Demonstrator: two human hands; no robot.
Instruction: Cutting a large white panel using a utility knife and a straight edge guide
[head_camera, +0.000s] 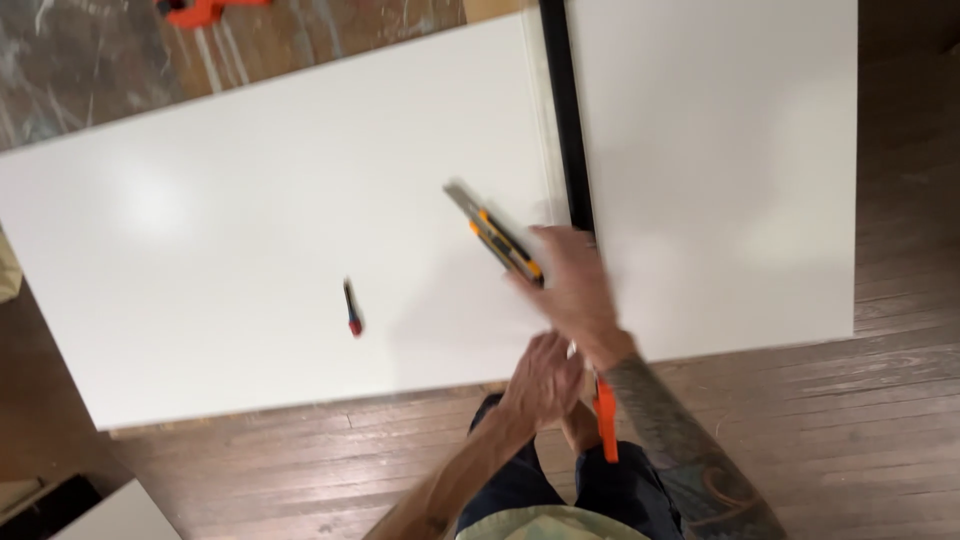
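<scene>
Down on the white board (250, 230), which lies flat over the wooden floor (800, 420), I see my right hand (572, 285) closed around a utility knife (495, 235), fingers wrapped over the rear of its handle. I judge that grip is meant to keep the blade end free and aimed away from my body, up and to the left across the sheet. The knife is long and slim, grey at the tip, with a yellow and black body; it is blurred, so I cannot tell how far the blade is out. It hangs just left of a black straight strip (566, 110) that runs up between the white board and a second white panel (720, 170), likely laid there as an edge to follow.

My left hand (540, 385) sits lower, at the near edge of the board, fingers curled; what it grips I cannot tell, though an orange piece (606, 430) just beside it may be a clamp on that edge. A small dark marker with a red end (351, 310) lies loose on the board, well apart from both hands. Another orange tool (200, 10) rests at the far top
</scene>
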